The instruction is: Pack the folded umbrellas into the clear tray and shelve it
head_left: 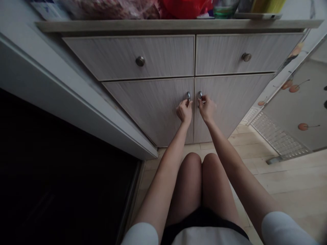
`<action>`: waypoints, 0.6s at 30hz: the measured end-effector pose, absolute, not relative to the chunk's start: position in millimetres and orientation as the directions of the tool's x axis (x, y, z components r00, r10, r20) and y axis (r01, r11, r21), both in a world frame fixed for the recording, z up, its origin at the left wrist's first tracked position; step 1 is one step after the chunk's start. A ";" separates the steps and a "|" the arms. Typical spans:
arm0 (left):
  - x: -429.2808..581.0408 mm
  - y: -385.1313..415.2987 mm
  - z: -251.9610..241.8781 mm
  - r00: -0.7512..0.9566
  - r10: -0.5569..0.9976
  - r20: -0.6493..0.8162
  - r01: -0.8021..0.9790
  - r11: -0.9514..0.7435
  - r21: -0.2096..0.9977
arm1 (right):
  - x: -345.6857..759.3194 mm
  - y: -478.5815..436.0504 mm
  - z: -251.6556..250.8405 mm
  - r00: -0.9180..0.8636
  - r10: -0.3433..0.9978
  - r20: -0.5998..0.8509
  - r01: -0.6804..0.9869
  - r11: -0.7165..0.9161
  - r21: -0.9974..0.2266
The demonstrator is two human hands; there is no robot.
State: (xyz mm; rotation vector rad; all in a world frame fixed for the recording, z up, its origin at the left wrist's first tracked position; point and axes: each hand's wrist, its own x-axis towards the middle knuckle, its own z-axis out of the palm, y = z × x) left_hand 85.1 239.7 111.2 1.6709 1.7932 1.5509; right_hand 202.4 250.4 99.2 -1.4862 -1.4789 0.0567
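Both arms reach forward to a pale wood-grain cabinet. My left hand (185,111) is closed on the metal handle (188,95) of the left cabinet door (153,105). On the other side of the centre seam, my right hand (207,107) has its fingers closed on the matching handle (200,94) of the right cabinet door (230,98). The two doors stand closed, edge to edge. The lower part of each handle is hidden by my fingers.
Above the doors are two closed drawers with round knobs (140,61). The countertop (178,24) bears plastic bags, a red item (184,7) and a greenish glass (224,10). A white frame and dark doorway (58,177) lie left; a cherry-patterned panel (293,105) stands right.
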 end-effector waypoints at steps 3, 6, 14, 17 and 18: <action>86.0 240.1 110.4 -0.322 0.821 0.471 0.583 -0.219 0.782 | 200.2 250.3 100.3 0.301 0.773 0.559 0.729 0.192 -0.658; 86.7 240.0 109.9 -0.316 0.822 0.475 0.590 -0.222 0.776 | 198.7 249.4 101.6 0.302 0.773 0.558 0.720 0.200 -0.665; 77.8 241.3 117.5 -0.241 0.875 0.421 0.607 -0.202 0.768 | 201.8 250.0 104.0 0.277 0.791 0.546 0.706 0.218 -0.674; 68.3 235.8 118.5 -0.233 0.881 0.412 0.621 -0.191 0.761 | 205.2 252.8 106.0 0.249 0.795 0.552 0.692 0.253 -0.676; 64.0 231.1 116.5 -0.247 0.878 0.409 0.612 -0.187 0.769 | 206.6 252.0 106.7 0.244 0.793 0.558 0.678 0.272 -0.683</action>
